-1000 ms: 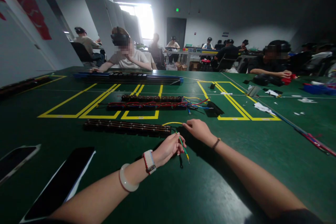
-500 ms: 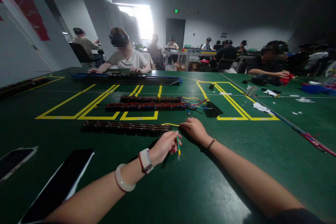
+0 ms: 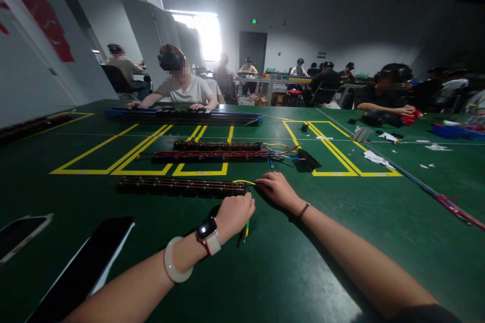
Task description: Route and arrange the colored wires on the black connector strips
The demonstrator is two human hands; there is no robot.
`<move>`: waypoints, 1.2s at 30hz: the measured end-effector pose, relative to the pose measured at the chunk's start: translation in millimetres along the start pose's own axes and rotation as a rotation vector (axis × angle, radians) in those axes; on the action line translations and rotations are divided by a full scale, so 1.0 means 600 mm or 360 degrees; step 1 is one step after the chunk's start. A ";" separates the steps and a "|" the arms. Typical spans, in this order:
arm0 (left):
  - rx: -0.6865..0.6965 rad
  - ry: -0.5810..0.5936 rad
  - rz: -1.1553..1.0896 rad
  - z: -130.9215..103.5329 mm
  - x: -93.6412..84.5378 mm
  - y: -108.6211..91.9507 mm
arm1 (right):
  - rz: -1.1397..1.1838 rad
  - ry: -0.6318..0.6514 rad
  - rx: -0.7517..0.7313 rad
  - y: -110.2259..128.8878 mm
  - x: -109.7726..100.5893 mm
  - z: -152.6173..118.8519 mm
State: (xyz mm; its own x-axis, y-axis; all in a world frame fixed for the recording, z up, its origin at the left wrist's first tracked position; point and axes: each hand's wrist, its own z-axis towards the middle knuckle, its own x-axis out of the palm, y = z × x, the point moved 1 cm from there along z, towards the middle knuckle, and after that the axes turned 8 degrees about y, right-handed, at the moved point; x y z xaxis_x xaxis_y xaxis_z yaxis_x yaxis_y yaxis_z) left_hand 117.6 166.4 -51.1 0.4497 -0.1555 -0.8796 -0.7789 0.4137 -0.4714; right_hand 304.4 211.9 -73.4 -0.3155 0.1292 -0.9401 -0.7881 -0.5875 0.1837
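A long dark strip with metal wires along its top [image 3: 182, 187] lies on the green table in front of me. From its right end a yellow wire [image 3: 244, 182] runs to the fingertips of my right hand [image 3: 279, 191], which is closed on it. My left hand [image 3: 235, 214], back up and fingers curled, is at the strip's right end. Below its fingers hangs a green wire [image 3: 247, 224] with a yellow sleeve near its tip; the grip point itself is hidden behind the hand.
Two similar strips with red, blue and yellow wires [image 3: 212, 156] lie beyond, among yellow tape outlines. A black phone-like slab [image 3: 87, 262] is at the lower left. A cable bundle [image 3: 435, 194] and paper scraps [image 3: 377, 157] lie right. A co-worker [image 3: 185, 88] sits opposite.
My left hand has rolled over so its back and the watch face show, and the green wire has swung left and lower. My right hand stays nearly in place on the yellow wire.
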 end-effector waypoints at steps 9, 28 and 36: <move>0.0365 -0.0146 0.0386 -0.007 0.030 0.011 | 0.0015 0.0040 0.0003 -0.001 0.001 0.001; 0.1644 -0.0453 0.0767 -0.048 0.021 -0.036 | -0.0296 0.0294 -0.0040 0.089 0.001 0.103; 0.1652 -0.0494 0.0710 -0.046 0.023 -0.032 | -0.0477 0.0221 0.0063 -0.008 -0.015 0.126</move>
State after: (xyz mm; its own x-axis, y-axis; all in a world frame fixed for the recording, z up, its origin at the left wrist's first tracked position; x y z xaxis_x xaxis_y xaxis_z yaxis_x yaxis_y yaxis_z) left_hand 126.8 131.5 -56.2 0.4258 0.3548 -0.8324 -0.2285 0.9323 0.2805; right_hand 270.9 273.9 -44.3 0.0066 0.1803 -0.9836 -0.8556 -0.5081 -0.0988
